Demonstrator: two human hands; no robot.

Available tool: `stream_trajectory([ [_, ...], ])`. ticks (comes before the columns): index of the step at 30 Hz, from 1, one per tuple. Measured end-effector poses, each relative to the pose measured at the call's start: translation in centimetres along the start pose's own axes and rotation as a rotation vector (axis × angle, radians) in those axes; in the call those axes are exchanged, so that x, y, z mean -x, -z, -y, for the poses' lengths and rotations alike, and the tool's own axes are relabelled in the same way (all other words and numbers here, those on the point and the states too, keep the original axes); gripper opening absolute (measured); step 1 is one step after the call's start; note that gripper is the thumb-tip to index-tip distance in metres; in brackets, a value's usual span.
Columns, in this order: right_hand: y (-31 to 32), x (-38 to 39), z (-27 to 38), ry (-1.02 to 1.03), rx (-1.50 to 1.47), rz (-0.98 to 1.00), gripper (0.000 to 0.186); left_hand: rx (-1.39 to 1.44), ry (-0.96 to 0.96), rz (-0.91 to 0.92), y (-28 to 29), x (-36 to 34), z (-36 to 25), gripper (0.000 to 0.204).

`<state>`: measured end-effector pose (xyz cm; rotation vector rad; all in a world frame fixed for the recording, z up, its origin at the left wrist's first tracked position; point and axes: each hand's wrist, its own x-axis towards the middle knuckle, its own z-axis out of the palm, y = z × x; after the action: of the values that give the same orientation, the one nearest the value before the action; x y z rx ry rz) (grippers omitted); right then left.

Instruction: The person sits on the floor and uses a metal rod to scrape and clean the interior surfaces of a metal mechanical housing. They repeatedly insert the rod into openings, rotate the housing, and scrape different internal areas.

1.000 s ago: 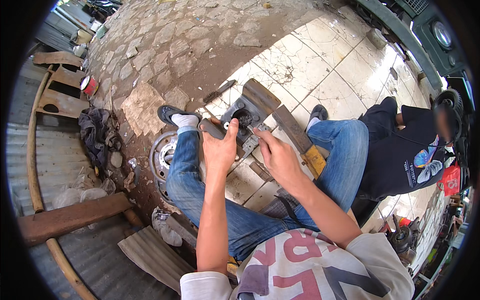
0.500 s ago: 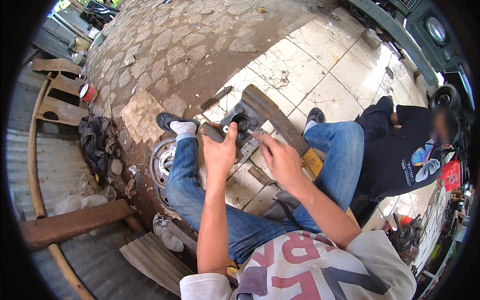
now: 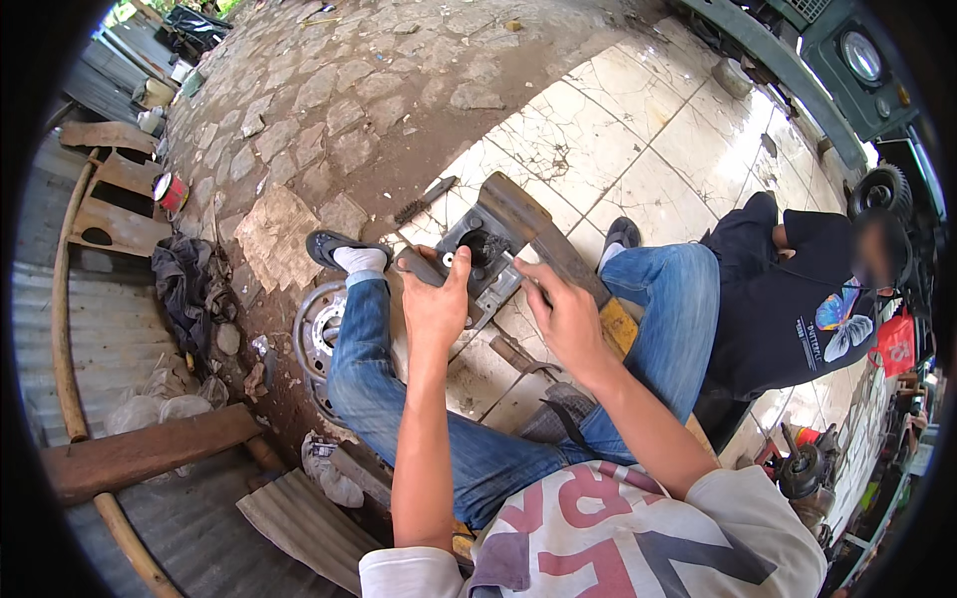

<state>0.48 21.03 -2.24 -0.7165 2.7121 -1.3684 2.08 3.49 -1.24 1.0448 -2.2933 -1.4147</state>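
Between my knees lies a grey metal housing (image 3: 495, 296) with a dark round recess and bolt-like studs. My left hand (image 3: 436, 306) is wrapped around the housing's left side, its thumb pointing up beside the recess and a dark grey block-shaped part (image 3: 423, 267) under its fingers. From the right, my right hand (image 3: 564, 317) pinches a thin metal rod (image 3: 509, 258) whose far end points into the recess. What the rod's tip touches is too small to make out. Behind the housing is a heavy brown metal beam (image 3: 543, 231), running toward my right knee.
A wire brush (image 3: 426, 199) lies beyond the housing. Left of my leg are a wheel rim (image 3: 317, 334) and a flat brown sheet (image 3: 281, 237). A person in black (image 3: 788, 309) sits close on my right. A wooden plank (image 3: 150, 453) juts in at the lower left.
My right hand has drawn back slightly, down and to the right of the recess, so the rod shows more plainly. My left hand stays on the housing.
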Motion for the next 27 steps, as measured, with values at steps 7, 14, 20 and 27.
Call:
stream_trajectory([
  [7,1.2,-1.1,-0.4,0.021,0.095,0.026,0.033,0.052,0.032,0.068,0.3,-0.7,-0.3,0.059],
  [14,1.0,0.3,-0.6,0.080,-0.047,0.018,0.042,0.067,0.070,0.098,0.8,-0.7,0.2,0.061],
  [20,0.6,-0.1,-0.7,0.049,-0.049,0.011,0.047,0.205,0.106,0.142,1.2,-0.3,-0.4,0.056],
  [27,0.1,0.2,-0.7,0.033,-0.066,0.049,0.046,0.275,0.086,0.141,1.8,-1.2,0.0,0.059],
])
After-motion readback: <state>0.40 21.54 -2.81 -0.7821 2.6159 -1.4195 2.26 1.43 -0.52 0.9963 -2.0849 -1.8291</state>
